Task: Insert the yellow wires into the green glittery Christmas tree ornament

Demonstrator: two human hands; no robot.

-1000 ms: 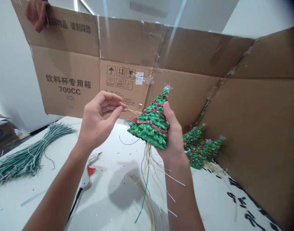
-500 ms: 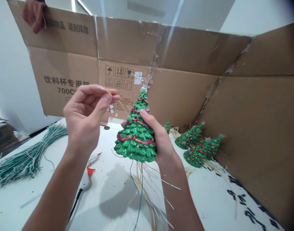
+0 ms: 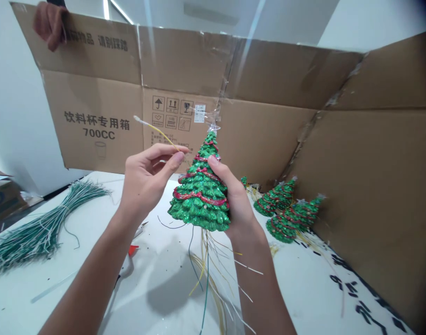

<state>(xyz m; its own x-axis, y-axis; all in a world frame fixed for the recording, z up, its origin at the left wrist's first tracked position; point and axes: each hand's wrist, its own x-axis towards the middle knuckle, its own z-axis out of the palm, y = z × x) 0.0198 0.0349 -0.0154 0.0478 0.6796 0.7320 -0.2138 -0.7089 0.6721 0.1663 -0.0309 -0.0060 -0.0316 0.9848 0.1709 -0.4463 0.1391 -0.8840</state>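
Note:
My right hand (image 3: pixel 236 200) grips a glittery green Christmas tree ornament (image 3: pixel 201 197) by its right side, thumb on the front. Red garlands wind round the tree and a clear star (image 3: pixel 213 128) tops it. Between thumb and fingertips, my left hand (image 3: pixel 150 174) pinches a thin yellow wire (image 3: pixel 160 133) close to the tree's upper left side. A whitish tip ends the wire at upper left; whether its other end enters the tree is hidden by my fingers. Several yellow, white and green wires (image 3: pixel 208 260) hang from beneath the tree.
A bundle of green wires (image 3: pixel 42 228) lies on the white table (image 3: pixel 146 298) at left. A tool with an orange part (image 3: pixel 132 250) is partly behind my left forearm. More tree ornaments (image 3: pixel 293 218) lie at right. Cardboard (image 3: pixel 269 130) walls the back; another person's hand (image 3: pixel 49 27) holds its top left.
My left hand has slid along the yellow wire, down and right toward the tree, so more wire and its whitish tip show. The tree has shifted slightly right.

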